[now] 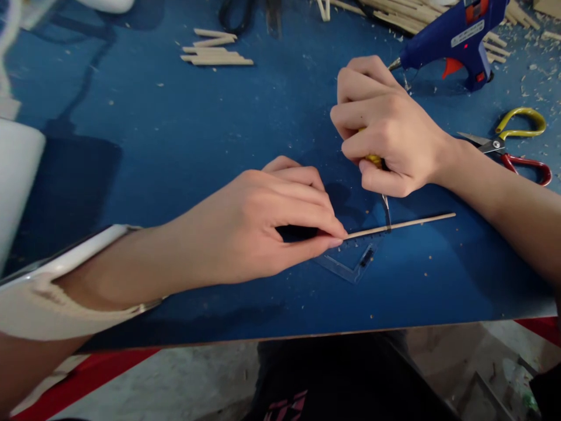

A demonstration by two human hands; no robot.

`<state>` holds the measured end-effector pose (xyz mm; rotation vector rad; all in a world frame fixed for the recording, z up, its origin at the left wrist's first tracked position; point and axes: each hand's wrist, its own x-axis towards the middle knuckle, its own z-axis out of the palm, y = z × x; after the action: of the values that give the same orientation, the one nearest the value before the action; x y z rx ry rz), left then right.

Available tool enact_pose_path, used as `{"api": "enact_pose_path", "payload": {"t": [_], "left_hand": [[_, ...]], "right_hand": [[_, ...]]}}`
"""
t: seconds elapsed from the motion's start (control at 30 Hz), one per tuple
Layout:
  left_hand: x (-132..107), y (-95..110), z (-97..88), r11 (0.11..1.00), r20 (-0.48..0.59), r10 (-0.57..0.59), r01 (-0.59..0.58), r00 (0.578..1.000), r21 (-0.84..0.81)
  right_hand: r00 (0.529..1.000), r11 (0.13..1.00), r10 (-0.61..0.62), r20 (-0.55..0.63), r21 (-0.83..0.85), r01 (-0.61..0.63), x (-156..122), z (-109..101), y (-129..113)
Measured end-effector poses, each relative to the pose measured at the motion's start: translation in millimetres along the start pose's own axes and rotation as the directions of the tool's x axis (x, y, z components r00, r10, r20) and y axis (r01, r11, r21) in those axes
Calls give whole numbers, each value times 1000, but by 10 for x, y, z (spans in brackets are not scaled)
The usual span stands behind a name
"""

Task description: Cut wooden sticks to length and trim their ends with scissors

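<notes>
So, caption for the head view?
Left hand pins thin wooden stick to blue table; right hand presses yellow-handled blade onto it.

The stick (pixel 401 224) is showing pale, bare wood; the knife (pixel 386 209) is showing a grey metal blade. At six o'clock from them a set square (pixel 350 266) is looking clear, smooth plastic on the matt blue tabletop (pixel 175 134). At one o'clock the glue gun (pixel 456 35) is shining as glossy plastic.

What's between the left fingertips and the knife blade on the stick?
Head view: just a bare stretch of the wooden stick, running along a clear set square. Left hand pins the stick; right hand holds the knife.
</notes>
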<state>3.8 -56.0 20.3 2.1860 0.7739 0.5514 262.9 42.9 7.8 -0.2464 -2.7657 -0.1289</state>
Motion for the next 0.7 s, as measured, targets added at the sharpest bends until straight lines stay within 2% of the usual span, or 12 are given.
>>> {"api": "enact_pose_path", "payload": {"t": [0.13,0.27,0.43,0.6,0.7], "left_hand": [[8,-10,-3,1000,-11,-15,15,1000,7],[-1,-15,15,1000,-16,-20,20,1000,7],[-22,11,36,999,-29,6,-5,1000,38],[-29,42,29,999,-24,8,-7,1000,37],[-31,34,31,995,-3,25,-25,1000,99]], "right_hand": [[1000,1000,-3,3,-30,3,14,-25,-9],[998,996,1,63,-85,5,34,-56,-16],[996,994,-74,-42,-80,70,29,-43,14],[991,995,-88,-99,-49,84,2,-4,45],[991,995,-93,-91,-26,91,14,-25,43]]}}
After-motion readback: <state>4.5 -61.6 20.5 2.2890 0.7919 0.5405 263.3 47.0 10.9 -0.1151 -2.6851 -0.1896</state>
